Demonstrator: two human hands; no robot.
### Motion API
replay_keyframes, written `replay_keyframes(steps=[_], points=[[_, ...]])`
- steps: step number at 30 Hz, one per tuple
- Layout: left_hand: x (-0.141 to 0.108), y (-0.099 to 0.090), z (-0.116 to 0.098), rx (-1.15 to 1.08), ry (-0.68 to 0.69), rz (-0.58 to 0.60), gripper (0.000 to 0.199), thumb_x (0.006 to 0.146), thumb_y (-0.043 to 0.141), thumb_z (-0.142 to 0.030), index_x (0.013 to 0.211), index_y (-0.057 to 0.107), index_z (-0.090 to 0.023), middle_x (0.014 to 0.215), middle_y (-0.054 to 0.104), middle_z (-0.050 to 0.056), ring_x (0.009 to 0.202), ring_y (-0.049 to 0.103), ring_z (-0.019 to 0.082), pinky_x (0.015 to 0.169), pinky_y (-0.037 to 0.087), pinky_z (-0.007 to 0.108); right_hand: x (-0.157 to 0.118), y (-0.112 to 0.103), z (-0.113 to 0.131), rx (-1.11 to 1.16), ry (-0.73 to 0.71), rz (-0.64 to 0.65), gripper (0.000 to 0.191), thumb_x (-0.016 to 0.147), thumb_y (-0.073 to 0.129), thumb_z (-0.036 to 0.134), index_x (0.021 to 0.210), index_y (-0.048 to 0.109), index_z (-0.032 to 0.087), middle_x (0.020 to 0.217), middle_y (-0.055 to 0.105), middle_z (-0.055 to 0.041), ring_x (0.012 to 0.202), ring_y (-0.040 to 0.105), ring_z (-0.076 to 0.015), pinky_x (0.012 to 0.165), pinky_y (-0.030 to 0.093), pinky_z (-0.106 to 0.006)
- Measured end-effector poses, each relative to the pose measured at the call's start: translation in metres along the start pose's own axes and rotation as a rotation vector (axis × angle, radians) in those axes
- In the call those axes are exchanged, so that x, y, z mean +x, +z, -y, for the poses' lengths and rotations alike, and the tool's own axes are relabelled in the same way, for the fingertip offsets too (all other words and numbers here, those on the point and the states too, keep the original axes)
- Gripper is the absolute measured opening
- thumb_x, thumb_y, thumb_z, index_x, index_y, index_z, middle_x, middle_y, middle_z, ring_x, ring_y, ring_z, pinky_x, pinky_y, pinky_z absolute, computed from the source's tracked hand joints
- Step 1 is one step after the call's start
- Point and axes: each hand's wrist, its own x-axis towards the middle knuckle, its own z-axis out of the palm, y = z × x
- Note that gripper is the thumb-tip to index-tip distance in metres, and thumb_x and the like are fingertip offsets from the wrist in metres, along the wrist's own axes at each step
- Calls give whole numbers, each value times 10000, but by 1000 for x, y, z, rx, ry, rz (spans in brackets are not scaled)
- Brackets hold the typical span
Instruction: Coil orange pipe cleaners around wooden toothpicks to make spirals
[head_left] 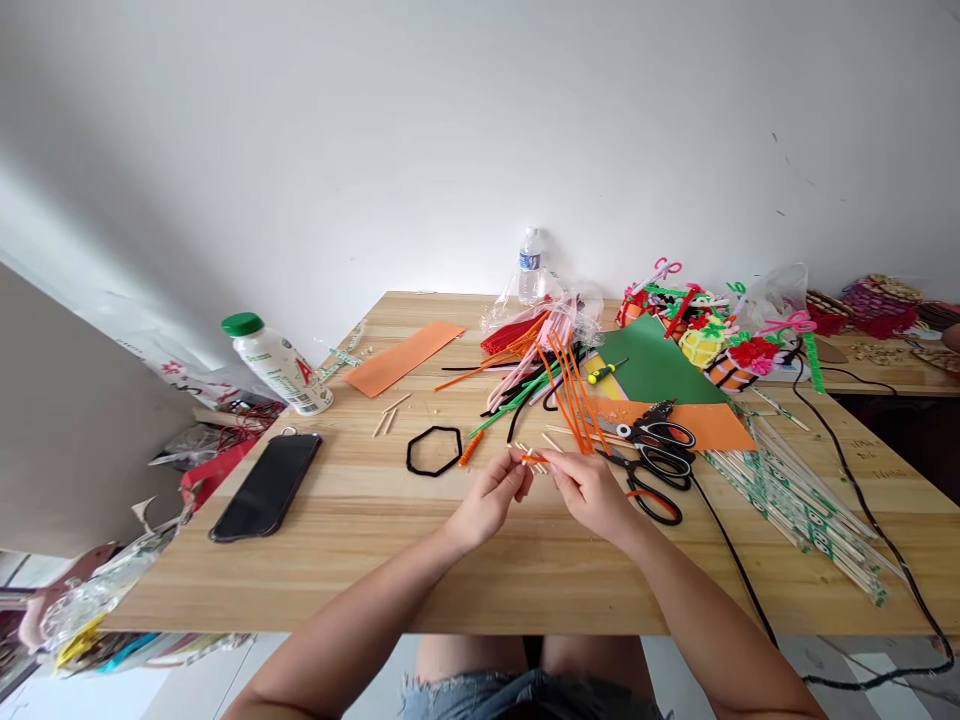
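Note:
My left hand (491,497) and my right hand (592,492) meet over the table, fingers pinched. Between them runs a short orange pipe cleaner (534,459), gripped at either side; a pale stick tip seems to show at the left fingertips. Short cut wooden sticks lie just behind the fingers, partly hidden. To the left of my hands rest an orange coiled pipe cleaner (471,449) and a black pipe-cleaner hexagon (434,451). Loose orange pipe cleaners (574,395) stretch back from near my right hand. Black-handled scissors (654,460) lie to its right.
A phone (268,487) and white bottle (277,365) stand or lie at left. Orange paper (406,357), green paper (651,358), a yellow screwdriver (602,374) and a water bottle (529,266) are farther back. Wrapped chopsticks (802,510), a black cable (855,485) and flower crafts (750,355) occupy the right.

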Motion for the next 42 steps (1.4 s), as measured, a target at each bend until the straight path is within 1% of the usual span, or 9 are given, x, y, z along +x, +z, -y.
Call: replay_keyframes(steps=[3,9,12,16,23,26,32,37,42], points=[[0,0,1,-11,-42,-3,458,802,585,-611,873,530,-162,613,406,-54,551,331,86,541,271,247,2,2,5,24,35,-71,222,925,463,145,957,682,168,732,660,-51,627,598,-152,576,485,-266],[0,-3,3,21,-83,12,520,803,544,-659,833,567,-140,598,367,-52,550,305,88,540,241,254,3,0,10,23,30,-47,248,898,465,127,745,655,171,625,545,-20,550,498,-132,499,418,-258],[0,-4,5,19,-82,-16,504,788,570,-653,798,557,-149,657,432,-26,587,345,93,562,275,249,2,0,9,49,-10,-71,238,850,459,75,860,675,175,792,642,-67,660,596,-158,568,501,-279],[-1,-4,5,49,-72,-31,507,764,591,-662,783,548,-157,727,489,0,632,384,107,598,320,257,1,2,6,81,-50,-91,390,824,462,45,1140,642,187,1043,683,-112,885,665,-200,734,567,-342],[-2,-1,5,25,25,-57,452,824,556,-619,909,508,-178,601,362,-66,540,303,88,524,268,234,0,3,6,120,12,-101,236,936,487,178,1087,668,185,807,726,-64,643,652,-155,582,532,-274],[-2,0,4,6,18,-33,452,828,556,-615,934,479,-183,601,362,-73,526,285,81,507,242,229,0,3,8,99,58,-101,199,927,475,170,947,673,178,702,673,-38,569,592,-134,518,489,-252],[-2,-1,7,31,-18,-42,458,822,559,-620,914,487,-178,639,389,-61,542,292,77,509,238,230,2,2,11,109,4,-159,166,895,532,176,779,650,182,708,628,-33,568,532,-117,487,450,-244],[-2,0,5,10,-17,-55,460,812,573,-619,939,472,-188,623,387,-68,529,289,78,499,231,229,0,0,13,150,-8,-189,168,893,513,168,820,664,185,765,634,-58,574,539,-121,436,435,-233],[-2,0,5,1,-18,-37,451,812,579,-612,915,467,-187,628,393,-67,532,288,77,503,239,227,2,1,15,136,-17,-176,169,885,521,153,876,686,191,708,650,-42,560,545,-127,494,474,-252]])
